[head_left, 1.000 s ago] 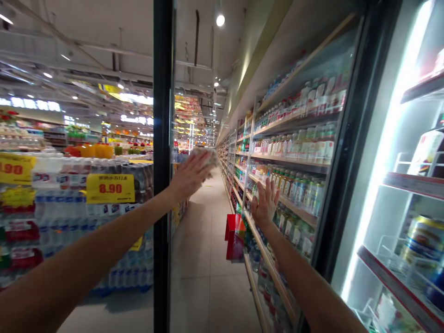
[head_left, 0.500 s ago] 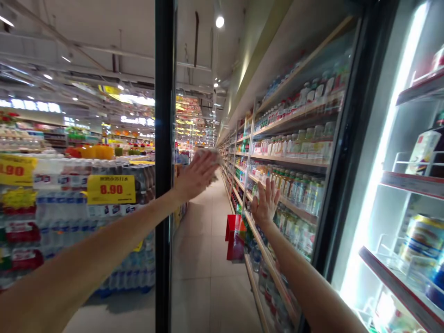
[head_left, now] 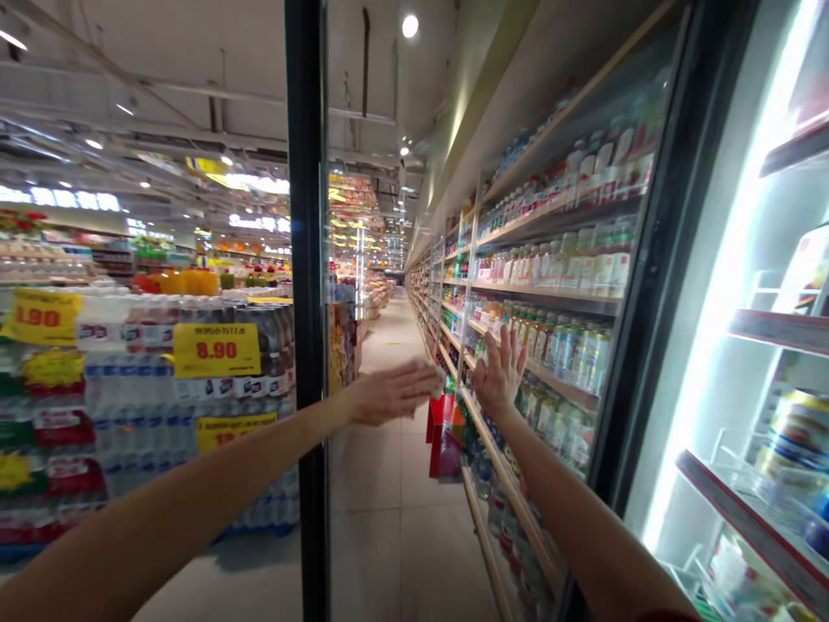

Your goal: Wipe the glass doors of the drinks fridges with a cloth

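Note:
A glass cooler door with a black frame (head_left: 306,216) stands swung out in front of me. Across the middle of its pane reaches my left hand (head_left: 389,393), blurred by motion, its fingers close together over a pale crumpled cloth (head_left: 439,380) against the glass. Only a bit of that cloth shows beyond the fingertips. To the right, my right hand (head_left: 500,371) rests flat on the pane with its fingers spread, holding nothing. Shelves of bottles (head_left: 557,259) show in the glass behind both hands.
At right the lit cooler has shelves (head_left: 777,333) with cans and cartons. Stacked bottle packs (head_left: 136,432) with yellow price signs (head_left: 217,350) stand at left. A red stand (head_left: 446,441) appears through or in the glass, beside a tiled floor (head_left: 363,553).
My left hand has moved down and to the right across the glass with the cloth, turning more sideways. My right hand has stayed on the pane. The view has shifted slightly.

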A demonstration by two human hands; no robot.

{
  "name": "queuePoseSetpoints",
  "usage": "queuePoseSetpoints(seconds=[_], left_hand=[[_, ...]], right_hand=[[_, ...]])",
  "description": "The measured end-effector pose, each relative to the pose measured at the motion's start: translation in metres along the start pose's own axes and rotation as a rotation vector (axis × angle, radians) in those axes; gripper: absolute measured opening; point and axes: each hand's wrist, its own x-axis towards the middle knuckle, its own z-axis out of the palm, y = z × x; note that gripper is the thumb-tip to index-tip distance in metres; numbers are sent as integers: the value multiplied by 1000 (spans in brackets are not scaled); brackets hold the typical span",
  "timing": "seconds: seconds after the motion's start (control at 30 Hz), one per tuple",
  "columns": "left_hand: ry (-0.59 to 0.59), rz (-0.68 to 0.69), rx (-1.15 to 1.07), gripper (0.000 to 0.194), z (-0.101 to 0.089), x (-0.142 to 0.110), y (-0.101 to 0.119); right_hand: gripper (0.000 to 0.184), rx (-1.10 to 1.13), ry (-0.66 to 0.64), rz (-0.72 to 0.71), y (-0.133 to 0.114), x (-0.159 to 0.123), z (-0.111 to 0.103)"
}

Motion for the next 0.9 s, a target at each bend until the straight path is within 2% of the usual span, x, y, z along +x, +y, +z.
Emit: queuePoseSetpoints(seconds=[0.03, 0.07, 0.1, 0.2, 0.23, 0.27, 0.3, 0.4, 0.43, 0.47, 0.5, 0.6, 0.63, 0.67, 0.7, 0.77, 0.8, 0.83, 0.87, 0.9], left_hand=[[-20, 75, -10, 38, 2, -2, 1], [-18, 80, -1, 38, 0, -2, -2], [17, 2, 31, 38, -3, -2, -10], [199, -466, 162, 37, -15, 2, -36], [216, -538, 174, 35, -15, 3, -37], [194, -525, 162, 34, -12, 3, -32], [139, -424, 127, 32, -8, 2, -23], [-34, 61, -14, 27, 6, -2, 6], [-50, 133, -33, 26, 6, -2, 8], [-40, 122, -29, 25, 4, -1, 5], [-8, 27, 1, 25, 0, 1, -4], [164, -438, 162, 29, -13, 9, -31], [192, -503, 190, 30, -14, 10, -33], [190, -475, 191, 29, -12, 10, -29], [159, -356, 162, 28, -8, 9, -22], [61, 12, 60, 26, 1, 4, -4], [22, 139, 21, 26, 3, 2, 2], [2, 179, 6, 26, 3, 0, 2], [2, 126, 14, 27, 1, 0, -3], [24, -13, 42, 29, -4, 1, -13]], right_hand=[[53, 0, 3, -5, 0, 0, 0], [54, -1, 9, -8, 0, 0, 0], [54, -1, 14, -9, 0, 0, 0], [55, 1, 15, -2, 0, 0, 0], [54, 0, 13, 0, -1, 0, 0], [54, -1, 9, 2, -1, 0, 0], [54, -3, 6, 2, -1, 0, -1], [53, -14, 1, -1, -1, 1, -2], [53, -15, 0, -3, -1, 1, -3], [53, -16, 0, -5, -1, 1, -3], [54, -15, 3, -6, -1, 1, -3], [55, -9, -3, -4, -1, 1, -3], [56, -9, -8, -2, 0, 1, -3], [56, -8, -12, -1, 0, 1, -3], [56, -7, -15, -1, 0, 1, -3], [57, -7, -17, -5, 1, 1, -3], [57, -10, -15, -7, 1, 1, -3], [57, -13, -13, -7, 1, 1, -3], [57, -15, -9, -7, 1, 1, -3], [56, -18, -4, -7, 1, 1, -3]])
